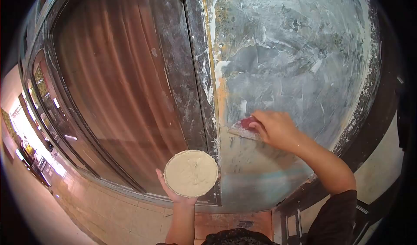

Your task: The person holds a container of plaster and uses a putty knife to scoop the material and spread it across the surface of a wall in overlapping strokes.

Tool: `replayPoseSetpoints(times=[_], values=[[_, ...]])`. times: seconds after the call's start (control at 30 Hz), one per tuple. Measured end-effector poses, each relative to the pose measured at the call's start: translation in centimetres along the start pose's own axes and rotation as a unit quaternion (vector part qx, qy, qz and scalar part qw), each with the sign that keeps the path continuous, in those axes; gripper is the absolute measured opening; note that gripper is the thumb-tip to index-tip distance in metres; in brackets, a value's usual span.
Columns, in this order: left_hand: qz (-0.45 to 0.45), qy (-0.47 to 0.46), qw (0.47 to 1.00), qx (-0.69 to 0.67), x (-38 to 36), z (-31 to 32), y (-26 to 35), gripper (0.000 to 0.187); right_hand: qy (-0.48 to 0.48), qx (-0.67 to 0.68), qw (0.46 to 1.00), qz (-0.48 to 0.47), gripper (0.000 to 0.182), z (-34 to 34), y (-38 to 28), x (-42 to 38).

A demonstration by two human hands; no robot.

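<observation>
My right hand (274, 130) is closed around a scraper (245, 128) with a red grip. The scraper's wide, smeared blade lies against the grey, patchy wall (286, 84), close to the dark door frame. Lower down, my left hand (176, 193) supports a round container of cream-coloured paste (191, 173) from beneath and at its side. The paste fills the container nearly to its rim and has a few ridges on top. Most of the left fingers are hidden behind the container. White and cream smears mark the wall around the scraper.
To the left is a glass panel with a reddish-brown curtain (117, 71) behind it. The dark wooden frame (186, 84), spattered with white, runs between curtain and wall. Tiled floor (126, 214) lies below. Bright daylight enters at the far left.
</observation>
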State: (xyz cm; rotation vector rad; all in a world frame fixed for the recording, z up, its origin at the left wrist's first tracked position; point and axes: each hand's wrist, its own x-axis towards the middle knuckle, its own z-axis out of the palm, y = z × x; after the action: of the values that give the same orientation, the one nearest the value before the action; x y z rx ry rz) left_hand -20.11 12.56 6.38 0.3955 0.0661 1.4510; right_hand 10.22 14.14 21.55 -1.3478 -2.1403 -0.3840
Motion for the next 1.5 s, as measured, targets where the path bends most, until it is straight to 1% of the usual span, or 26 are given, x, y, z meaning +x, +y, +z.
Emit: replayPoseSetpoints(times=[0.1, 0.17, 0.23, 0.37, 0.47, 0.57, 0.6, 0.63, 0.7, 0.77, 0.83, 0.87, 0.9, 0.97, 1.0, 1.03, 1.1, 1.13, 1.17, 1.2, 1.23, 1.27, 1.3, 1.37, 1.43, 1.5], values=[[0.016, 0.029, 0.999, 0.022, 0.1, -0.2, -0.1, 0.09, -0.028, -0.018, 0.999, -0.003, 0.019, 1.1, 0.0, -0.5], [0.012, 0.014, 0.999, 0.028, 0.1, 0.3, 0.0, 0.089, -0.04, -0.042, 0.998, 0.002, 0.018, 1.1, 0.0, -0.2], [0.014, 0.033, 0.999, 0.018, 0.2, 0.3, 0.0, 0.089, 0.017, -0.015, 1.0, 0.015, 0.019, 0.3, 0.2, 0.6], [0.013, 0.033, 0.999, 0.027, 0.1, 0.5, 0.1, 0.088, 0.048, 0.013, 0.999, 0.008, 0.018, -0.3, -0.1, 0.4], [0.009, 0.036, 0.999, 0.002, 0.8, -0.9, 0.0, 0.091, -0.032, -0.009, 0.999, 0.002, 0.018, 1.3, -0.7, -1.2], [0.005, 0.027, 1.0, 0.006, 0.7, -0.9, 0.0, 0.091, -0.027, -0.026, 0.999, -0.007, 0.019, 2.5, -0.6, -1.3], [0.001, 0.022, 1.0, 0.013, 0.6, -0.4, 0.0, 0.089, 0.007, -0.026, 1.0, 0.004, 0.019, 2.3, -0.5, -1.0], [-0.004, 0.017, 1.0, 0.019, 0.4, -0.1, 0.0, 0.089, 0.007, -0.026, 1.0, 0.006, 0.019, 1.8, -0.3, -0.6], [-0.002, 0.019, 1.0, 0.017, 0.2, 0.3, 0.0, 0.089, 0.088, 0.019, 0.996, 0.015, 0.019, 0.8, -0.1, 0.1], [0.002, 0.021, 1.0, 0.013, 0.1, 0.4, 0.0, 0.089, 0.091, 0.028, 0.995, 0.025, 0.019, 0.3, -0.2, -0.2], [0.009, 0.012, 1.0, 0.007, 0.2, 0.4, -0.1, 0.089, 0.033, 0.026, 0.999, 0.003, 0.019, 0.7, -0.1, -1.3], [0.003, 0.025, 1.0, 0.005, 0.1, 0.2, -0.1, 0.089, -0.016, 0.002, 1.0, 0.024, 0.017, 1.1, -0.4, -2.0], [0.003, 0.024, 1.0, 0.005, 0.0, 0.5, -0.1, 0.089, -0.016, 0.001, 1.0, 0.024, 0.017, 1.5, -0.6, -2.4], [-0.019, -0.01, 1.0, 0.009, -0.3, 1.3, -0.2, 0.087, -0.072, -0.061, 0.995, 0.033, 0.017, 2.3, -0.6, -2.8], [0.008, 0.037, 0.999, 0.01, 0.1, 0.6, -0.3, 0.087, -0.055, -0.054, 0.996, 0.034, 0.018, 2.4, -0.2, -2.7], [0.007, 0.036, 0.999, 0.01, 0.2, 0.3, -0.4, 0.087, -0.054, -0.055, 0.996, 0.035, 0.018, 2.1, 0.1, -2.4], [-0.006, 0.006, 1.0, 0.029, 0.3, 0.1, -0.4, 0.086, 0.052, -0.008, 0.998, 0.03, 0.02, 1.5, 0.7, -1.7], [-0.006, 0.006, 1.0, 0.029, 0.3, 0.1, -0.4, 0.086, 0.058, 0.012, 0.998, 0.034, 0.02, 1.0, 0.8, -1.6], [0.011, 0.034, 0.999, 0.037, 0.3, 0.2, -0.5, 0.086, 0.057, 0.012, 0.998, 0.034, 0.02, 1.0, 0.8, -1.6], [0.029, 0.061, 0.997, 0.046, 0.3, 0.2, -0.5, 0.086, 0.058, 0.019, 0.998, 0.022, 0.02, 1.1, 0.7, -1.9], [0.028, 0.061, 0.997, 0.045, 0.3, 0.1, -0.5, 0.086, 0.058, 0.025, 0.998, 0.01, 0.02, 1.3, 0.6, -2.3], [0.016, 0.043, 0.998, 0.032, 0.3, 0.0, -0.4, 0.086, 0.026, 0.009, 1.0, 0.0, 0.02, 1.8, 0.6, -2.8], [0.003, 0.025, 0.999, 0.019, 0.3, -0.2, -0.4, 0.086, 0.026, 0.009, 1.0, 0.0, 0.02, 2.3, 0.3, -3.1], [-0.001, 0.041, 0.999, 0.003, 0.7, -0.6, -0.4, 0.088, -0.051, -0.032, 0.998, 0.005, 0.019, 3.3, -0.2, -3.6], [-0.005, 0.055, 0.998, -0.014, 0.7, -0.2, -0.4, 0.089, -0.038, -0.033, 0.999, 0.005, 0.02, 3.9, 0.1, -3.4], [-0.003, 0.004, 1.0, 0.015, 0.1, 0.7, -0.3, 0.087, 0.023, -0.023, 0.999, 0.036, 0.02, 3.2, 0.5, -2.4]])
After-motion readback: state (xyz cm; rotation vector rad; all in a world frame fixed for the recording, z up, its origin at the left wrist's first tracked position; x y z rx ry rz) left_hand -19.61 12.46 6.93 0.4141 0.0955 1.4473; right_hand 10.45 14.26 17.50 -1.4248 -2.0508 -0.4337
